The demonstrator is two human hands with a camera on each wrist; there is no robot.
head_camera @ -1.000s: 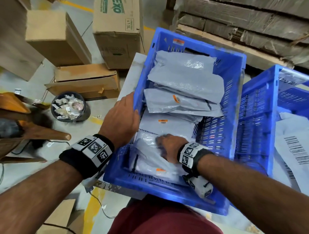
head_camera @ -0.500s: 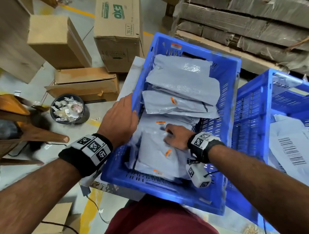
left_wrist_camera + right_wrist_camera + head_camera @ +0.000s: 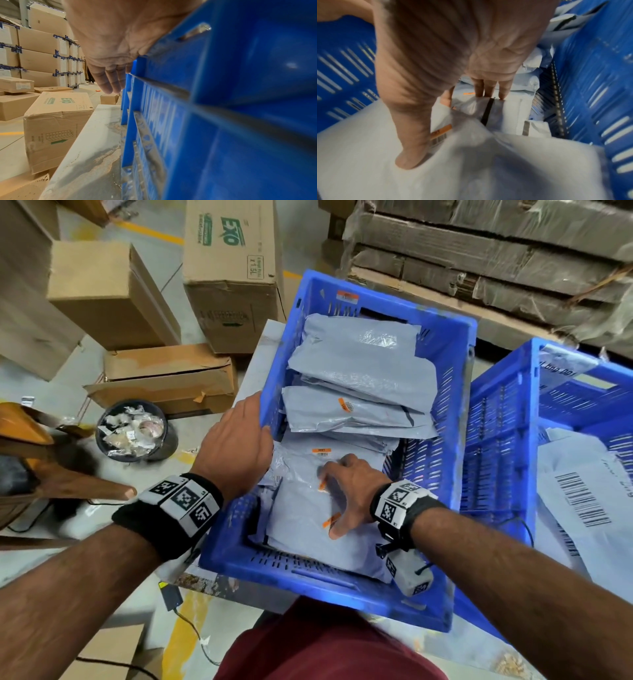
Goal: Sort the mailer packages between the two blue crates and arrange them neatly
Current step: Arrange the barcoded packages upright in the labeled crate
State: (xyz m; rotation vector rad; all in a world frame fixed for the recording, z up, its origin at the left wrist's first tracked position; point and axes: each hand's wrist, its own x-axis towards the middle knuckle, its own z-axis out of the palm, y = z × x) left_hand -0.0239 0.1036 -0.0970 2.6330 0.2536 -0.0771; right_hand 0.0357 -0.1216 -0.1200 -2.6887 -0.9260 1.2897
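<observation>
- Blue near crate sits on a pale table, and grey mailers lie in it in an overlapping row from the far wall to the near one.
- The left hand rests on the crate's left rim: palm on the edge, thumb lying along the rim; in the left wrist view the fingers hang straight down outside the wall, so the hand is relaxed rather than clenched.
- The right hand is inside the crate, spread flat on the nearest mailer. Its fingertips press the far edge of that packet and the thumb presses the near part; nothing is pinched or lifted.
- Orange stickers show on that mailer beside the thumb.
- A second crate stands just right of the first, holding white mailers with a barcode label.
- Cardboard boxes and a black bin of scraps stand on the floor to the left.
</observation>
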